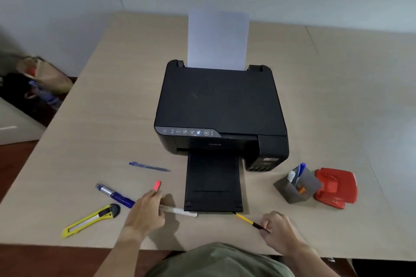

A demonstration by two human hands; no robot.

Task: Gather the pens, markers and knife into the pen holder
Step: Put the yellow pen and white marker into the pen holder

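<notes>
Head view: beige desk (112, 119) with a black printer (219, 105) at its centre, white paper (218, 39) standing upright in the rear feed, output tray (213, 183) extended toward the near edge. Left hand (145, 212) sits just left of the tray, fingers closed around a pink-capped marker (157, 186) whose cap sticks out past the fingertips toward the printer; the same hand also holds a white pen (180, 211), whose free end points right, reaching the tray's near-left corner. Right hand (278, 229) is near the desk's near edge, right of the tray, pinching the black end of a yellow pen (244, 218); the pen's tip points toward the tray's near-right corner. Still loose on the desk, left half: blue pen (149, 166) lying flat, left of the tray; blue marker (116, 195) nearer the near edge, its near end just beside the left hand; yellow utility knife (91, 220) closest to the near-left corner, lying diagonally. Grey pen holder (297, 186) stands right of the tray, in front of the printer's right corner, already holding a few items, including a blue one and a white one. Red hole punch (335, 188) touches or sits just beside the holder's right side; cannot tell which.
</notes>
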